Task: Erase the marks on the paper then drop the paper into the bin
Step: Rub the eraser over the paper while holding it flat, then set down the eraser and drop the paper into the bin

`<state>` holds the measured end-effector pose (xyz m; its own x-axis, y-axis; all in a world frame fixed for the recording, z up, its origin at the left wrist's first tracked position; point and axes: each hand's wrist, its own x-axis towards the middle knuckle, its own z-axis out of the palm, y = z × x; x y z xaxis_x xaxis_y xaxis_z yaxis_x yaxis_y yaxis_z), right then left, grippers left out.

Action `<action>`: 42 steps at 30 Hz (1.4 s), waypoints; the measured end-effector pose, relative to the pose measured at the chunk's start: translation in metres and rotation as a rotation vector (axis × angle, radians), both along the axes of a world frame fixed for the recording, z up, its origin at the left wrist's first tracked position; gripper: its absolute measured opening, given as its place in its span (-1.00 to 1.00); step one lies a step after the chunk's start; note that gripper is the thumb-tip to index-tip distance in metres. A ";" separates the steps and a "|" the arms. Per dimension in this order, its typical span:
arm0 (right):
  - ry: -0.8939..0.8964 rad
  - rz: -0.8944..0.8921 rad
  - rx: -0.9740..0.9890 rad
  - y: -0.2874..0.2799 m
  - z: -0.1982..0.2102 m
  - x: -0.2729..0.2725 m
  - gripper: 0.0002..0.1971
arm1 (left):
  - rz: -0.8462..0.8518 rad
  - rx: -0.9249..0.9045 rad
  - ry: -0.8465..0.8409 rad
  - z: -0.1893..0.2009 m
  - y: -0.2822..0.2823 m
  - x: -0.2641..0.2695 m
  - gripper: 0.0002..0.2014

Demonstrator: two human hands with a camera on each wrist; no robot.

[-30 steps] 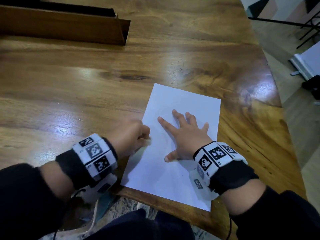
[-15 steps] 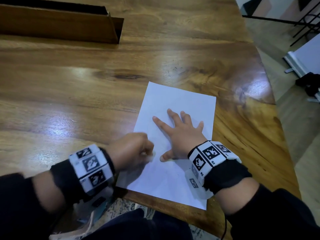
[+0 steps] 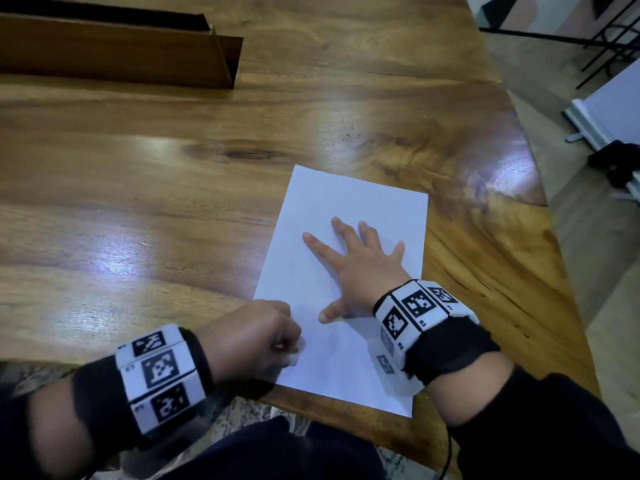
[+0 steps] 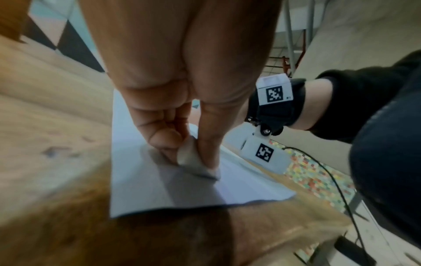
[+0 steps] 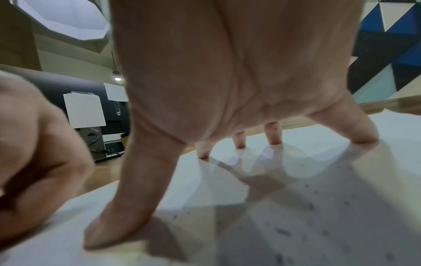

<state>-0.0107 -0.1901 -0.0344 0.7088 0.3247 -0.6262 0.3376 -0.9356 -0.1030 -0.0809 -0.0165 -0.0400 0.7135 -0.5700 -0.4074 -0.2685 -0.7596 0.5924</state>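
A white sheet of paper lies on the wooden table, its near edge overhanging the table's front edge. My right hand rests flat on the sheet with fingers spread, pinning it down; the right wrist view shows the fingertips touching the paper, which is dotted with dark crumbs. My left hand is curled at the sheet's near left edge and pinches a small white eraser against the paper. Any marks on the sheet are too faint to make out.
A long brown cardboard box stands open at the back left of the table. The table's right edge runs diagonally, with floor and a white stand beyond. My dark-clothed lap is just below the front edge.
My left hand with the eraser has slid down the sheet's left side toward the near edge. The right hand has stayed flat on the paper.
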 end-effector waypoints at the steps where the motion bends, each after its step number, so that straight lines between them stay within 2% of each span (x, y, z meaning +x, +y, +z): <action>1: 0.000 -0.001 0.003 0.000 0.000 0.000 0.18 | -0.008 0.008 0.027 0.001 0.000 0.003 -0.90; 5: -0.023 -0.031 0.020 0.000 0.000 -0.003 0.28 | 0.082 0.036 -0.117 0.006 -0.016 0.046 -0.89; 8: -0.032 -0.037 0.015 -0.001 -0.001 -0.003 0.28 | 0.104 0.023 -0.173 0.002 -0.020 0.048 -0.90; 10: -0.027 -0.044 0.021 -0.001 0.000 -0.003 0.27 | 0.017 -0.023 -0.126 0.002 -0.013 0.023 -0.88; 12: -0.029 -0.038 0.023 -0.002 0.000 -0.004 0.27 | -0.068 -0.032 0.002 0.006 -0.006 -0.001 -0.89; 14: -0.030 -0.034 0.025 -0.002 0.001 -0.005 0.27 | -0.088 -0.004 0.077 0.009 -0.005 0.000 -0.92; 18: -0.043 -0.023 0.015 -0.002 0.000 -0.003 0.26 | 0.080 0.042 -0.170 0.006 -0.010 0.048 -0.87; 20: -0.034 -0.018 0.008 -0.002 0.002 -0.003 0.25 | 0.098 0.022 -0.198 0.003 -0.009 0.054 -0.86; 22: -0.032 0.013 0.029 -0.004 0.004 -0.002 0.16 | 0.020 -0.010 -0.131 0.001 -0.006 0.040 -0.86; 24: -0.044 0.051 0.080 -0.006 0.008 0.003 -0.04 | -0.021 -0.013 0.025 0.004 0.000 0.025 -0.90; 26: -0.073 0.053 0.127 -0.008 0.012 0.013 -0.24 | 0.038 -0.017 0.143 0.008 0.010 0.030 -0.88; 27: -0.083 0.049 0.143 -0.009 0.014 0.018 -0.31 | 0.121 -0.041 0.141 0.011 0.014 0.038 -0.89; 30: -0.115 0.038 0.181 -0.009 0.015 0.034 -0.44 | 0.429 -0.093 -0.011 0.016 0.029 0.067 -0.91; 32: -0.200 -0.035 0.158 -0.014 0.014 0.046 -0.43 | 0.508 -0.019 -0.149 0.017 0.036 0.079 -0.86; 34: -0.293 -0.198 0.089 -0.026 0.014 0.059 -0.28 | 0.520 0.030 -0.223 0.016 0.039 0.081 -0.82; 37: -0.263 -0.386 0.033 -0.047 0.014 0.073 -0.06 | 0.513 0.061 -0.278 0.012 0.040 0.081 -0.77; 42: -0.252 -0.382 0.058 -0.060 0.011 0.079 -0.13 | 0.501 -0.009 -0.418 0.007 0.040 0.065 -0.74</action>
<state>0.0683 -0.2498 -0.0233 0.9122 0.0404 -0.4078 -0.0087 -0.9930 -0.1177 -0.0154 0.0239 -0.0330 0.9910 -0.1296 -0.0349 -0.0926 -0.8482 0.5215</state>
